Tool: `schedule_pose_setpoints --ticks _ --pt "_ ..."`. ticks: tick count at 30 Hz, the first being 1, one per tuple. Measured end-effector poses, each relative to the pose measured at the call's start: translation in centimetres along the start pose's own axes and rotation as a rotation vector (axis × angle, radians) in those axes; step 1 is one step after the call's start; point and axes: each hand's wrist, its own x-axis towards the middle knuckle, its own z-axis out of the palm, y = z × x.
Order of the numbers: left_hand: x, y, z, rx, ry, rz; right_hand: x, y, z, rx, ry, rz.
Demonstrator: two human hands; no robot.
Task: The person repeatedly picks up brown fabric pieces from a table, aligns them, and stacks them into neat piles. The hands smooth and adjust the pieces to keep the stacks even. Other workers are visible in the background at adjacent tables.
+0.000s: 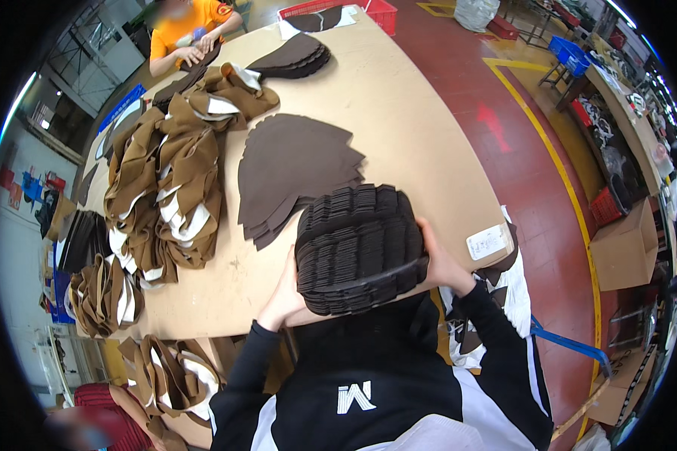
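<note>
Between my two hands is a thick stack of dark brown cut pieces (361, 248), its layered edges facing up, at the table's near edge in front of my chest. My left hand (284, 292) presses its left side, while the fingers of my right hand (436, 257) wrap round the right side. Much of both hands is hidden behind the stack. Just beyond it, a fanned spread of flat dark brown pieces (297, 154) lies on the table (399, 128).
Heaps of brown and white pieces (165, 180) cover the table's left. Another dark stack (297, 56) lies farther back. A co-worker in orange (192, 26) handles dark pieces at the far left. A labelled bundle (490, 244) sits at the right edge; a blue metal handle (568, 342) stands beyond.
</note>
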Motion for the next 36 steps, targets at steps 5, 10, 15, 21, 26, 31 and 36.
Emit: schedule_pose_setpoints --ticks 5,10,15,21,26,31,36 --pt "0.1 -3.9 -0.4 -0.325 0.02 -0.121 0.2 -0.3 0.7 0.018 0.066 -0.09" --pt "1.5 4.6 -1.9 0.332 -0.124 0.169 2.3 -0.3 -1.3 -0.024 -0.04 0.015" --pt "1.6 1.8 -0.8 0.022 -0.045 -0.156 2.2 -1.1 -0.1 0.208 0.072 0.069" --pt "0.4 3.7 -1.3 -0.411 0.119 0.035 1.0 -4.4 -2.3 0.05 0.066 -0.079" --pt "2.9 2.8 0.2 -0.437 0.179 -0.042 0.0 -1.2 1.3 -0.023 0.193 -0.099" --pt "3.1 3.1 -0.3 -0.478 0.177 -0.072 1.1 -1.1 2.9 0.116 0.236 -0.045" --pt "4.6 4.9 -3.2 -0.577 0.102 -0.052 1.0 -1.2 1.4 0.0 0.103 -0.08"
